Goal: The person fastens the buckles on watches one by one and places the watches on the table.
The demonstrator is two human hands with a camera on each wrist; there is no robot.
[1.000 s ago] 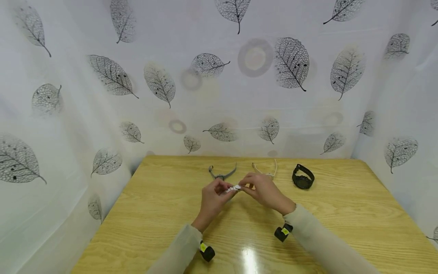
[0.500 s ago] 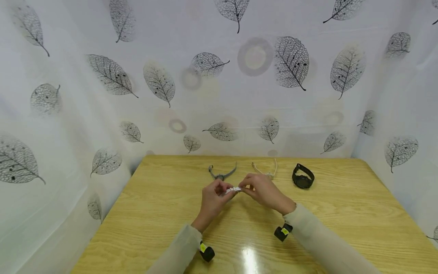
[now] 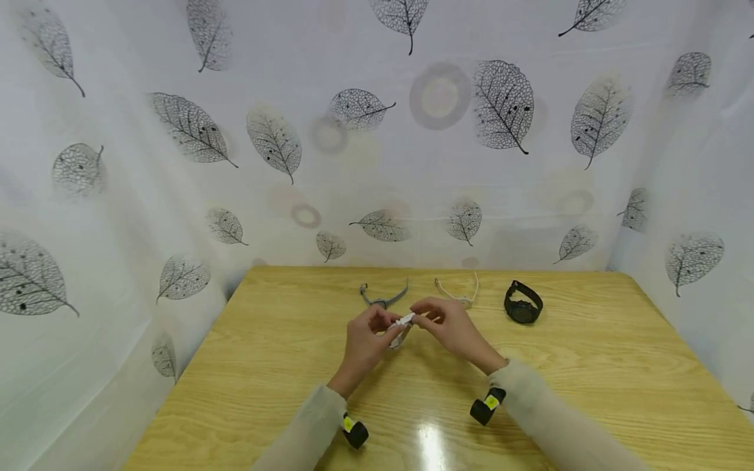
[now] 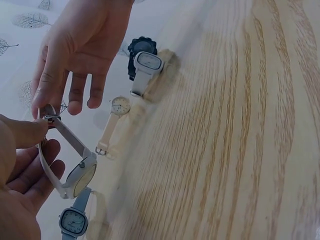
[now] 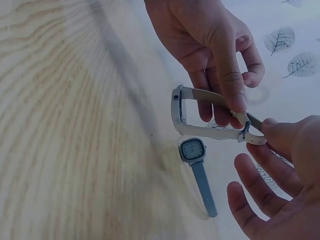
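Wooden table (image 3: 589,366) bears three watches; both hands (image 3: 412,327) pinch a fourth, white watch (image 3: 402,325).

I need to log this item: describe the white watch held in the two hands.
The white watch has a rounded-square case and a smooth pale strap that looks like plastic or leather, folded into a loop with its metal buckle at the strap ends. It hangs above the wooden table. The left hand and right hand both pinch it at the buckle.
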